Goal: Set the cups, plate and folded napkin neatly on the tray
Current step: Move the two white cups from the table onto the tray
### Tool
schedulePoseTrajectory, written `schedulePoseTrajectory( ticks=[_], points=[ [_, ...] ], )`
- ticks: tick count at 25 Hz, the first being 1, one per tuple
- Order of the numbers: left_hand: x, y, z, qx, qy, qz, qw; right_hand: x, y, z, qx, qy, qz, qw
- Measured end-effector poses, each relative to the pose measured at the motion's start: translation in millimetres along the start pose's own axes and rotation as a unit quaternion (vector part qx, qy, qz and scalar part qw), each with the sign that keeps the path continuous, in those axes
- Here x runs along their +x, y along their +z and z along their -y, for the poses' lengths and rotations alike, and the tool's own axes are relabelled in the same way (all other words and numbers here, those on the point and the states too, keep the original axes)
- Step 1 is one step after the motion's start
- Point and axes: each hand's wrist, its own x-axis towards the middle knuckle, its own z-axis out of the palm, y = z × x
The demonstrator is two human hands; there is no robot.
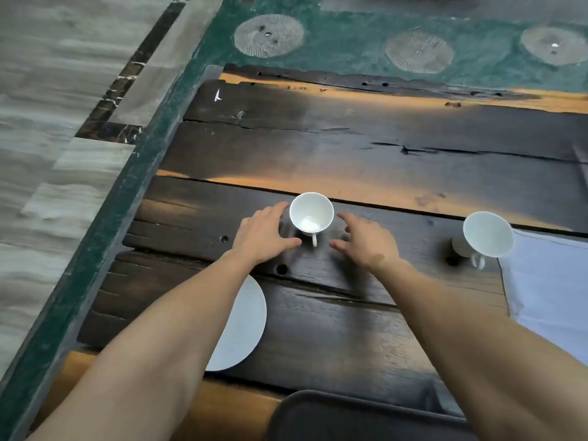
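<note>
- Dark plank worktop (350,154), cracked and knotted, with orange patches along some board edges; green patterned rug (350,20) beyond it.
- Pale napkin (547,288) lying flat at the right edge of the worktop, partly cut off by the frame (fold lines hard to make out).
- Dark tray (366,418) at the near edge, bottom centre, only its far rim and corner showing.
- White plate (248,323) flat on the near left, partly hidden under the left forearm.
- Left hand (264,237) spread open, fingers beside the left wall of the middle cup, holding nothing.
- Right hand (366,240) likewise open and empty, just right of that cup.
- Middle cup (311,214) upright between both hands, handle toward the viewer.
- Second cup (485,233) upright at the napkin's left edge, well apart from the hands.
</note>
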Motion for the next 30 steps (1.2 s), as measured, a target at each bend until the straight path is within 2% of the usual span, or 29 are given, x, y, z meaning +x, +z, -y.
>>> schedulePoseTrajectory(
  ticks=[7,10,15,23,30],
  points=[
    [15.5,7.8,-12.6,-0.113,0.014,-0.025,0.993,22.9,7.0,14.4,0.158,0.011,-0.014,0.987],
    [14.5,8.5,-16.8,-0.125,-0.017,-0.025,0.992,21.9,9.1,20.4,0.21,0.031,-0.007,0.977],
    [-7.0,4.5,-26.0,-0.132,-0.052,-0.016,0.99,2.7,1.4,27.4,0.236,0.05,-0.001,0.97],
    [-107.7,-8.4,-58.3,-0.146,-0.056,0.013,0.988,-106.8,-11.9,41.5,0.29,0.085,0.012,0.953],
    [-214.8,12.3,-75.3,-0.137,-0.059,0.036,0.988,-215.4,7.5,40.7,0.288,0.093,0.038,0.952]
  ],
)
